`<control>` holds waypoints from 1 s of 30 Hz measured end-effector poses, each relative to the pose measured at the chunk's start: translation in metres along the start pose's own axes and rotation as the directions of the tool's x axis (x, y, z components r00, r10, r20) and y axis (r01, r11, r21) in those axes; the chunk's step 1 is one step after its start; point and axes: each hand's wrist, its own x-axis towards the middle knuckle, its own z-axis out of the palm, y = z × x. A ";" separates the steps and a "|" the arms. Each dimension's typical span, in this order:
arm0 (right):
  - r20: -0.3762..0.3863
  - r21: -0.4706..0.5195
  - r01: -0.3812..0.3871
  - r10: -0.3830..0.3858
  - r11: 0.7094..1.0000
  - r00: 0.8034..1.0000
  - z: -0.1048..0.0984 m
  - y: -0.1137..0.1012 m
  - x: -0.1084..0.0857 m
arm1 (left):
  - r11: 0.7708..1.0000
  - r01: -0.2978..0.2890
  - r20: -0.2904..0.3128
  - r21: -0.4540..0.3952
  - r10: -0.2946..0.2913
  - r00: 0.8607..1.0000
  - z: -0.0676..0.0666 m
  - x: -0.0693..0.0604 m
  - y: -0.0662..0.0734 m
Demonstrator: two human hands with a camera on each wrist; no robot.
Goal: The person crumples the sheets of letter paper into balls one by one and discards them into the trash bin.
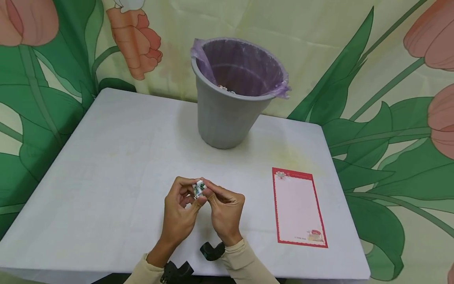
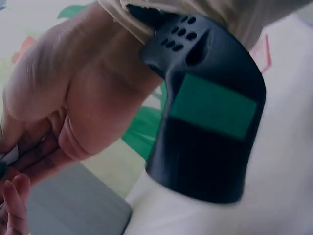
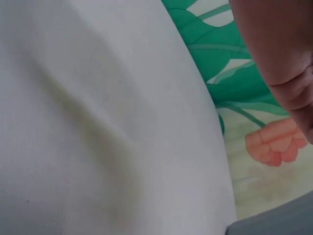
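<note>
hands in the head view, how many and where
2. The left hand and right hand meet over the white tabletop, both holding a small green-and-white patterned piece. No other hand shows.

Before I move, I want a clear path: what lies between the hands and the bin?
In the head view, only bare white table lies there, right up to the bin.

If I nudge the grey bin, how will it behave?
The grey bin may tip if pushed high, since it narrows downward. Its smooth, plastic-looking wall should stay fairly stiff. The thin, crinkled purple liner could slip if gripped.
</note>
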 end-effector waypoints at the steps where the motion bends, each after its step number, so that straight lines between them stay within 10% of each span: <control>1: 0.001 0.004 -0.002 0.002 1.000 1.000 0.000 0.000 0.000 | 1.000 0.005 -0.002 -0.014 -0.005 1.000 0.000 0.000 0.000; 13: -0.009 -0.045 0.092 -0.093 0.995 0.996 0.008 -0.006 -0.006 | 0.977 0.090 -0.019 -0.193 -0.095 0.995 0.000 0.001 0.006; 18: 0.136 -0.034 0.055 -0.050 0.998 0.989 -0.003 -0.011 -0.003 | 0.945 0.136 0.001 -0.298 -0.142 0.990 -0.003 0.004 0.008; 24: 0.418 0.011 -0.068 0.057 0.998 0.906 -0.034 -0.012 0.015 | 0.897 0.227 0.136 -0.380 -0.189 0.973 -0.010 0.007 0.006; 30: 0.510 0.038 -0.168 0.125 0.985 0.851 -0.050 -0.006 0.024 | 0.890 0.270 0.267 -0.368 -0.177 0.947 -0.013 0.006 0.006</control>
